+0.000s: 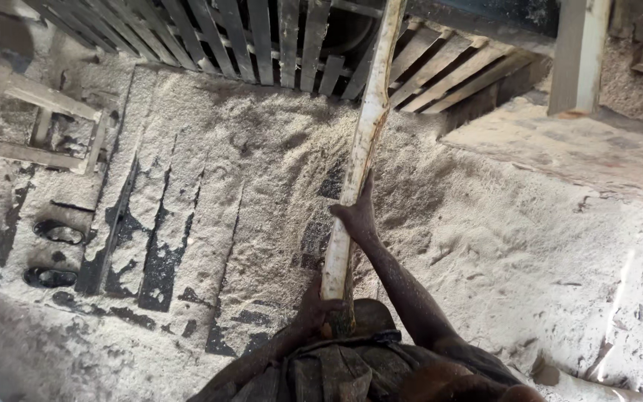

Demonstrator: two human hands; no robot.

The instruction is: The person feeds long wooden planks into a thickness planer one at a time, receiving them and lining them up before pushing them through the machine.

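Note:
A long pale wooden pole (362,141) runs from my chest up and away to the slatted wooden grate (262,45) at the top. My right hand (356,214) grips the pole about halfway along, arm stretched out. My left hand (315,304) is closed round the pole's near end, close to my body. Pale sawdust (262,171) covers the sloping floor under the pole.
A small wooden frame (53,126) lies at the left, with two dark oval loops (57,232) below it. Dark gaps (159,260) show through the sawdust. A raised dusty ledge (574,149) and an upright post (578,52) stand at the right.

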